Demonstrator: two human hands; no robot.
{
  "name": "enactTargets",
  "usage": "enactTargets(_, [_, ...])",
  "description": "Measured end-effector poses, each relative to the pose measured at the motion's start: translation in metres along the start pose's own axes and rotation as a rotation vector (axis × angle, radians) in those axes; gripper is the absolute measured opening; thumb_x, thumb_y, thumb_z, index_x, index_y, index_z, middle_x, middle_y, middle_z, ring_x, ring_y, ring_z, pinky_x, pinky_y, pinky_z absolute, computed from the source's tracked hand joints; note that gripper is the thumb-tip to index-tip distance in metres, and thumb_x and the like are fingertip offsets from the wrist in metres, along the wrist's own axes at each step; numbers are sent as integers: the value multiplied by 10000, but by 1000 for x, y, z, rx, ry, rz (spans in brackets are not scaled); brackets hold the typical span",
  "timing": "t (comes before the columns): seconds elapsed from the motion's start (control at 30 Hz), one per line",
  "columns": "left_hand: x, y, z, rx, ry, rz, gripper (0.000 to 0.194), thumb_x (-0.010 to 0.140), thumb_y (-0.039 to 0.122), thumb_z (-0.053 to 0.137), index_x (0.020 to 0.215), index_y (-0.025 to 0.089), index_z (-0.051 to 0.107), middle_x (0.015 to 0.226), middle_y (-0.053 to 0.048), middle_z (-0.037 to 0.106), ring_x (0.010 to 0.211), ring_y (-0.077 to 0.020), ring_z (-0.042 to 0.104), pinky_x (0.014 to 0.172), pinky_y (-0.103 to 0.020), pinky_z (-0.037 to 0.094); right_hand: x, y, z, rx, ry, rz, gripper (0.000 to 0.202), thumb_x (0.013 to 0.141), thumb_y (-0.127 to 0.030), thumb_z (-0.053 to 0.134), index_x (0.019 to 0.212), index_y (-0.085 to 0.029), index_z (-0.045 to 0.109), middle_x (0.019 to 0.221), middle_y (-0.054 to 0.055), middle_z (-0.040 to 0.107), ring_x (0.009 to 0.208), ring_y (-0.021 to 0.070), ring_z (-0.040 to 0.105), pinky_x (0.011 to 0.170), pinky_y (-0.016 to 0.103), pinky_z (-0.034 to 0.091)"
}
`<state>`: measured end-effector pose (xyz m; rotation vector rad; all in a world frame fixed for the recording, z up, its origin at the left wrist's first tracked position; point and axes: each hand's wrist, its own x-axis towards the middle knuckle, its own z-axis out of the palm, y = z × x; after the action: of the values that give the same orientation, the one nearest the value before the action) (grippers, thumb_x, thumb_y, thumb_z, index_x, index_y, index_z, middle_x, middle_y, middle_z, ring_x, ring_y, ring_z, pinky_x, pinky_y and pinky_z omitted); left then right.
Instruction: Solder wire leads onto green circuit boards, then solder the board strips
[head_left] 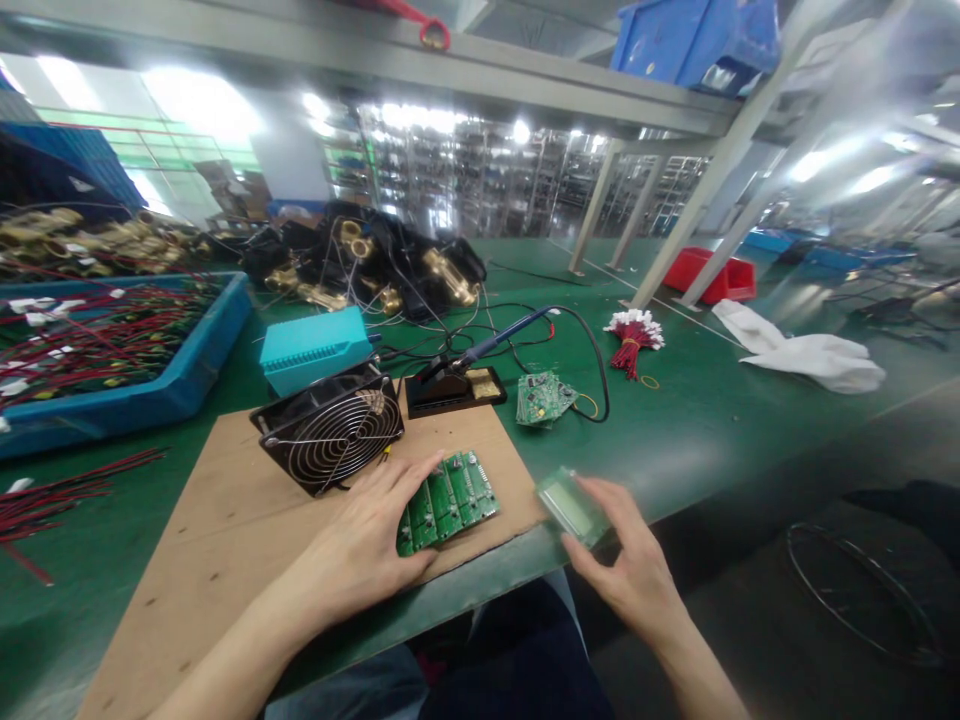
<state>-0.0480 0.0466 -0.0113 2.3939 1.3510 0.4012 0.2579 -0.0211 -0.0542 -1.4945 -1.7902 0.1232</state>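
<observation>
My left hand [382, 530] is closed around the left end of a green circuit board panel [457, 497], which lies on a brown board [217, 540]. Between the thumb and fingers of my right hand [626, 555] is a small green module with a pale screen [574, 507], held over the table's front edge and slightly blurred. A black fan with a wire guard [337, 435] stands just behind my left hand. Behind the panel, a soldering iron [506, 337] rests in its black stand [450, 385]. Several small circuit boards [541, 400] are stacked to the right of that stand.
At left, a blue tray [202, 360] holds red and black wires, with more wires [82, 485] in front. A teal box [315, 345], brass and black parts [375, 260], a bundle of red wires [636, 345], a white cloth [810, 350] and a red bin [709, 275] lie farther back.
</observation>
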Motion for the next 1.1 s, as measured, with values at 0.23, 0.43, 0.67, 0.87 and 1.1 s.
enactTargets(0.23, [-1, 3, 7, -8, 122, 93, 923, 759, 346, 694, 1556, 239, 242, 1532, -127, 468, 1391, -338, 470, 1160, -563, 388, 10, -17, 0, 119, 103, -25, 478, 879, -243, 654, 1337, -213, 519, 1246, 114, 590, 1148, 259, 602, 1031, 438, 517])
enactTargets(0.43, [-19, 31, 3, 37, 350, 172, 934, 825, 451, 672, 1571, 288, 133, 1568, -108, 419, 1416, -285, 455, 1111, -464, 483, 21, -68, 16, 263, 75, -201, 600, 843, -245, 709, 1390, -207, 465, 1285, 120, 573, 1207, 256, 576, 1042, 411, 525])
enactTargets(0.67, [-41, 47, 6, 26, 375, 172, 939, 832, 592, 621, 1574, 267, 145, 1530, -116, 484, 1304, -291, 583, 958, -370, 603, 27, -96, 31, 253, 10, -358, 793, 898, -416, 695, 1543, -214, 282, 1381, 176, 513, 1318, 301, 534, 1083, 467, 517])
enactTargets(0.87, [-50, 36, 15, -58, 494, -60, 706, 901, 517, 525, 1522, 296, 273, 1472, -99, 540, 1248, -296, 624, 946, -420, 607, 25, -122, 39, 222, -113, -612, 707, 974, -175, 528, 1574, -112, 159, 1468, 251, 420, 1438, 295, 410, 1106, 386, 499])
enactTargets(1.1, [-68, -15, -21, -80, 426, -261, 790, 785, 617, 632, 1464, 325, 354, 1372, -78, 558, 1096, -313, 646, 995, -547, 538, 61, -95, 23, 220, -15, -521, 735, 939, -367, 641, 1546, -239, 247, 1486, 163, 447, 1400, 277, 455, 1118, 466, 478])
